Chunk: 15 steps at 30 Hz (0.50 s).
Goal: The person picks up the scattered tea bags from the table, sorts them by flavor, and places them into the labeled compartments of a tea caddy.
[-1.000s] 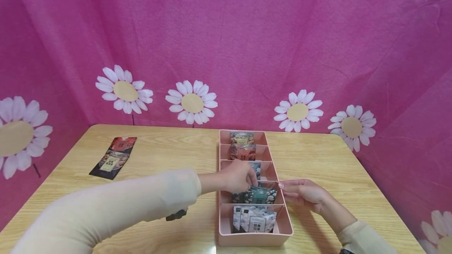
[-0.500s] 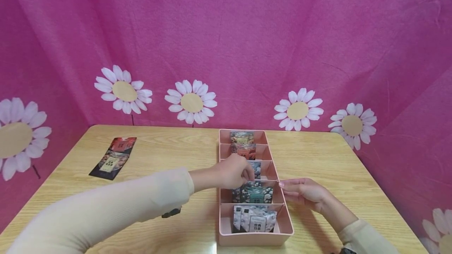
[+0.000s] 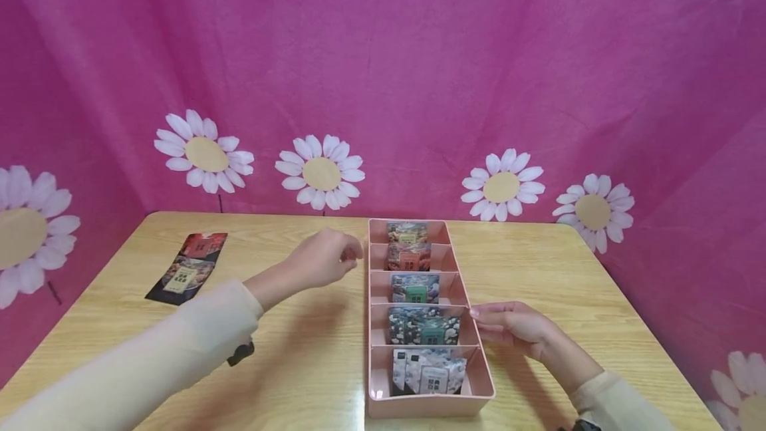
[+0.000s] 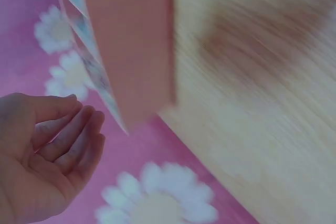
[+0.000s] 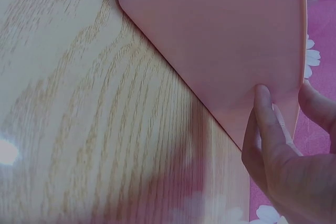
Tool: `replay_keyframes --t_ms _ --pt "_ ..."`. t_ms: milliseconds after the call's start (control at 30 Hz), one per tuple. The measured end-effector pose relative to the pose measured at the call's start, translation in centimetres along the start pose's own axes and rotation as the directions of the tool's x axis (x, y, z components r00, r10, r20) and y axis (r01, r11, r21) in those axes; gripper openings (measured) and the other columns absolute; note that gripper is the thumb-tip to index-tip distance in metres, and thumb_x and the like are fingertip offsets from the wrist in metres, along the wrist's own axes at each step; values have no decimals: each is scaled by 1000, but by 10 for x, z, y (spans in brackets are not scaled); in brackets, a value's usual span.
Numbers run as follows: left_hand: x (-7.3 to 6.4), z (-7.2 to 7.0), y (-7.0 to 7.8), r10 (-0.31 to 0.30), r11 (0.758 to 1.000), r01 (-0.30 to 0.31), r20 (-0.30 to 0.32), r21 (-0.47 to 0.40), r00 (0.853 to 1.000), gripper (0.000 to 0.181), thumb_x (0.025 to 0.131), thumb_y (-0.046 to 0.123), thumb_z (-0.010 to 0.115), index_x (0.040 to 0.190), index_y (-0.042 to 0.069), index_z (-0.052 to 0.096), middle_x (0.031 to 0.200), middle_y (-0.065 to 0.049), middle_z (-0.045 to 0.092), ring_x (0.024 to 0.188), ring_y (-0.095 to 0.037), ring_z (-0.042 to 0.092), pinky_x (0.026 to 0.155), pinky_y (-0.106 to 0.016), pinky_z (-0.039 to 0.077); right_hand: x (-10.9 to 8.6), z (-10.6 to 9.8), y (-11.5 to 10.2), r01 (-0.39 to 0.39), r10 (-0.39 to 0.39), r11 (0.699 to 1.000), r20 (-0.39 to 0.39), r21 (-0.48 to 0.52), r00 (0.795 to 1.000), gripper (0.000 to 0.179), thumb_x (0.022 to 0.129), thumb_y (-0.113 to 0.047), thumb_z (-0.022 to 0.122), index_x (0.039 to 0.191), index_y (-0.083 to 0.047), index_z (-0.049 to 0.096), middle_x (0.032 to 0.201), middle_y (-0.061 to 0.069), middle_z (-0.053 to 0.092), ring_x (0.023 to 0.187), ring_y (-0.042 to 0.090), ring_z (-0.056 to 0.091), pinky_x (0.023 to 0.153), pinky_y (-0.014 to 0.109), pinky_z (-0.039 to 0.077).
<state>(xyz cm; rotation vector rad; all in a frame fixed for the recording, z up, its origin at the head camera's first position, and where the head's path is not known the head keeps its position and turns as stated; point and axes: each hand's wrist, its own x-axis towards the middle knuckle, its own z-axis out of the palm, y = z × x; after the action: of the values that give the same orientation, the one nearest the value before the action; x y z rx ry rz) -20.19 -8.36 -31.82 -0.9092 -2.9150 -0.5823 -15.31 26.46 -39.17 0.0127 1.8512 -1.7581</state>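
A pink five-compartment organizer box stands lengthwise on the table, sachets in each compartment. White sachets fill the nearest compartment, dark teal floral ones the one behind it. Farther back come a blue-green sachet, a red one and a yellow-labelled one. My left hand hovers left of the box, fingers loosely bent; the left wrist view shows nothing between its fingertips. My right hand rests against the box's right side, fingertips on the outer wall, thumb at the rim.
Two sachets lie overlapping on the table's left side, a yellow-labelled one over a red one. A pink curtain with daisies surrounds the wooden table at the back and sides.
My left hand has lifted out of the teal sachets' compartment and moved left and away, uncovering the blue-green sachet. My right hand stays at the box's side.
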Motion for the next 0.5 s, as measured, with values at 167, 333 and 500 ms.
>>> replay_keyframes --t_ms 167,333,500 --pt "-12 -5 -51 -144 989 143 25 38 989 16 88 7 64 102 1 70 94 -11 73 90 -23 68 79 -37 56 0 1 2 -4 4 1000 6 10 1000 27 90 -19 66 111 -1 68 94 -9 71 89 2 67 85 24 56" --pt "-29 -13 -100 -235 970 234 16 62 972 20 88 7 62 104 -5 67 98 -19 71 94 -33 66 82 -45 54 0 1 0 -13 13 1000 -2 9 1000 39 91 -18 66 119 8 62 96 -6 72 90 4 68 85 25 56" --pt "-49 -24 -136 -306 950 305 11 60 952 22 85 6 62 101 -9 65 98 -25 68 94 -39 64 82 -50 52 1 1 -2 -9 9 1000 7 16 1000 34 91 -15 64 118 6 63 96 -5 73 90 4 68 86 26 56"
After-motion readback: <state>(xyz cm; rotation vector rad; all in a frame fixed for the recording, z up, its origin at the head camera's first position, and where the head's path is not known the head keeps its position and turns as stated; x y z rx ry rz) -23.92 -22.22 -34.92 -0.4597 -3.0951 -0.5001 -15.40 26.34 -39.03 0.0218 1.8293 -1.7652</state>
